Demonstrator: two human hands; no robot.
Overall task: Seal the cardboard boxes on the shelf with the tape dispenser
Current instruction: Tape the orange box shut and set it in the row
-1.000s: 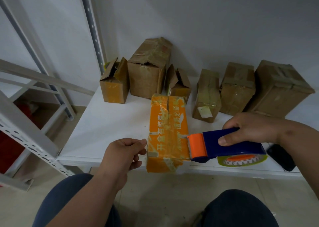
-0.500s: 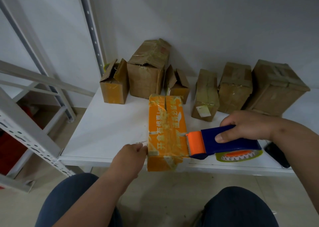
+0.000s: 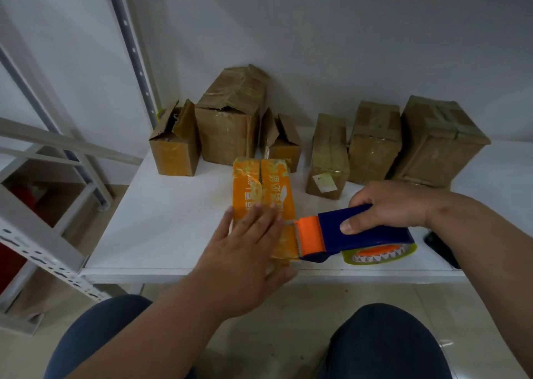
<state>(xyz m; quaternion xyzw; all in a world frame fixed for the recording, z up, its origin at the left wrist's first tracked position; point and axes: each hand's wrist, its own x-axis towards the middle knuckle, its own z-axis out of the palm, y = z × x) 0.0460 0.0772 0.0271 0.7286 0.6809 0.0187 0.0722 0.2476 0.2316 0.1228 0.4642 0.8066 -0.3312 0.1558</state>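
Note:
An orange printed box [image 3: 264,184] lies lengthwise on the white shelf [image 3: 173,223], its near end at the front edge. My left hand [image 3: 245,251] lies flat on the box's near half, fingers straight. My right hand [image 3: 386,207] grips the blue handle of the tape dispenser [image 3: 354,236]. The dispenser's orange head touches the box's right side near the front. Its tape roll hangs below the handle.
Several brown cardboard boxes stand along the back wall: an open-flapped box [image 3: 176,142], a tall one [image 3: 230,119], a small open one [image 3: 281,140] and three taped ones to the right. A dark object [image 3: 438,249] lies at the shelf's right front. Grey rack uprights stand left.
My left hand moved from beside the box's left front corner up onto its top and now presses flat. The dispenser and my right hand have stayed nearly in place.

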